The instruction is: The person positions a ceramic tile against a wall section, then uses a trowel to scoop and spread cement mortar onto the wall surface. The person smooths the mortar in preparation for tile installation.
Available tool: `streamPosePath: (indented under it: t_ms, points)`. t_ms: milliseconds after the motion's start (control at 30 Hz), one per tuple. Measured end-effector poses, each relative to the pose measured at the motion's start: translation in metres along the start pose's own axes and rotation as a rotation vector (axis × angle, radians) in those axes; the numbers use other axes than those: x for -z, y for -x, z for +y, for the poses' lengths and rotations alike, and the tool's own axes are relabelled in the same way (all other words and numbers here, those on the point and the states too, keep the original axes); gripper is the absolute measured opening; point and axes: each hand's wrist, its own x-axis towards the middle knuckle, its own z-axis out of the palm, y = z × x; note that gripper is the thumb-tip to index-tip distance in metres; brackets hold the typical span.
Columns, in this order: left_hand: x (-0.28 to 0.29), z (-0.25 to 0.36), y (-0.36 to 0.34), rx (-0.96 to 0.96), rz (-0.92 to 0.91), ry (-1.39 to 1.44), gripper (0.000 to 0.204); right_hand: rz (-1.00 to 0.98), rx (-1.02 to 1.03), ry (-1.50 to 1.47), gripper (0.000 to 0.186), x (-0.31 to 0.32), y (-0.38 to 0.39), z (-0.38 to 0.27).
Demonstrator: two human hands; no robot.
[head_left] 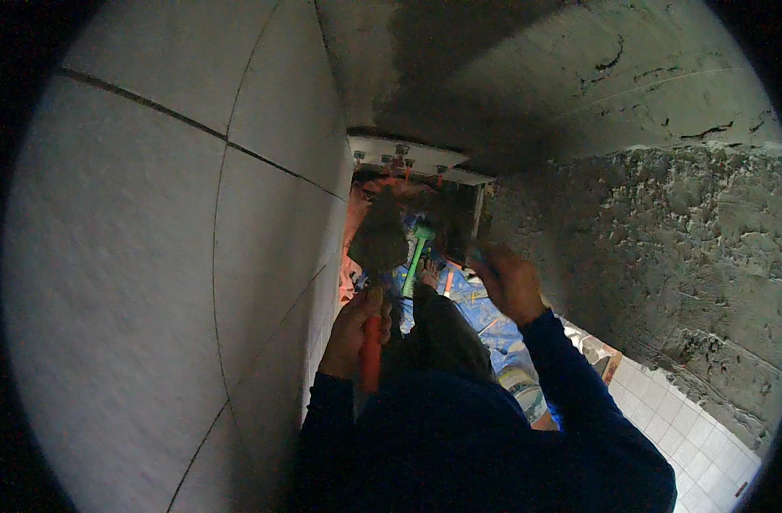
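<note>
My left hand [350, 335] is closed round the orange handle of a pointed trowel [380, 235]. Its dark blade points away from me, close to the tiled wall [275, 214]. On the other side, my right hand [515, 284] is raised near the rough mortar wall [613, 239] with its fingers curled. A dark shape lies just beyond those fingers, too dim to identify. Below and between my hands, a green hammer-shaped tool [417, 261] lies on a blue sheet [485, 318].
A pale ledge with several small fittings [401, 158] crosses the far end. Reddish sheeting [357, 231] lies beneath it. A bucket [522, 389] stands by my right side, and small white floor tiles [664, 406] show at the lower right. The walls close in narrowly.
</note>
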Motion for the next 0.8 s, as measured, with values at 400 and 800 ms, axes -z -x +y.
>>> streamPosePath:
  t_ms: [400, 800]
  points:
    - [-0.034, 0.019, 0.014, -0.025, 0.074, -0.077, 0.033, -0.201, 0.019, 0.169, 0.047, 0.0, 0.031, -0.005]
    - [-0.034, 0.03, 0.013, -0.141, 0.005, -0.208, 0.035, 0.052, 0.064, 0.088, 0.042, -0.021, 0.009, -0.003]
